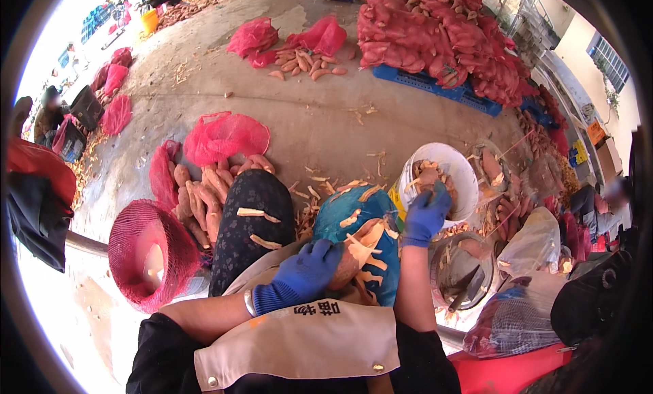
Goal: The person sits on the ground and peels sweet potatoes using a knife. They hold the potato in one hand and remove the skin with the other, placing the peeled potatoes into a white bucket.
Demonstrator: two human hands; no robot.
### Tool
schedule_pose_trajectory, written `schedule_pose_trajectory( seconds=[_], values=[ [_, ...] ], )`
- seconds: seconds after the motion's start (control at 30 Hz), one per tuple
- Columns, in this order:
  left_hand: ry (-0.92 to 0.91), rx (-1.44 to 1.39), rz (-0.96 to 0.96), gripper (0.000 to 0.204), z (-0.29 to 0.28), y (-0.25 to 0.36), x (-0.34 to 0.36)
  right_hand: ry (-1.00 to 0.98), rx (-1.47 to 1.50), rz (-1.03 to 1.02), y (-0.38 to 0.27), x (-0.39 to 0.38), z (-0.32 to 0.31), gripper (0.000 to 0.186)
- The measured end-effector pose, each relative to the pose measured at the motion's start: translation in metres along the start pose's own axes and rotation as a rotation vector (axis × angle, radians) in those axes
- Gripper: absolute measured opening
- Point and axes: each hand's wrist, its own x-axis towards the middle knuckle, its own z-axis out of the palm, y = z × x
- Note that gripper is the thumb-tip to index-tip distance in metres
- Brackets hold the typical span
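My left hand (313,265), in a blue glove, grips a partly peeled sweet potato (347,261) with pale strips hanging from it, over my lap. Loose peel strips lie on the teal cloth (337,210) on my right leg and on my dark floral left leg (252,197). My right hand (427,210), also gloved, is at the near rim of a white bucket (461,176) holding brown pieces and peelings. Its fingers are curled; what they hold, if anything, I cannot make out. Below that hand a metal basin (439,268) contains a dark knife-like blade (468,285).
Unpeeled sweet potatoes (204,203) and a red mesh-wrapped container (126,244) lie left. Red sacks (408,33) are stacked on a blue pallet (476,105) behind. Plastic bags (517,312) are at right. Other people (51,115) sit along both sides.
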Motion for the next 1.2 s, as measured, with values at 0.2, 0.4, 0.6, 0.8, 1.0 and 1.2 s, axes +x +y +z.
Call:
schedule_pose_trajectory(
  seconds=[0.2, 0.4, 0.6, 0.8, 1.0, 1.2],
  values=[
    [-0.162, -0.418, -0.174, 0.09, -0.006, -0.011, 0.006, -0.338, 0.527, 0.231, -0.043, -0.053, -0.011, 0.028],
    [-0.079, -0.574, -0.127, 0.084, -0.001, -0.017, 0.007, -0.062, 0.084, 0.166, 0.023, -0.021, 0.019, 0.029],
    [-0.255, -1.021, -0.212, 0.085, 0.01, -0.044, 0.013, -0.038, 0.474, 0.828, 0.065, -0.042, 0.023, 0.023],
    [-0.166, -0.433, -0.11, 0.092, 0.001, -0.014, 0.009, -0.167, 0.972, 0.945, 0.108, -0.056, 0.013, 0.03],
    [-0.142, -0.592, -0.065, 0.094, 0.03, -0.011, 0.019, -0.274, 1.026, 0.64, -0.056, -0.029, -0.048, 0.029],
    [-0.119, -0.697, -0.104, 0.092, 0.039, -0.003, 0.018, -0.269, 0.227, 0.074, -0.047, -0.043, -0.033, 0.034]
  ],
)
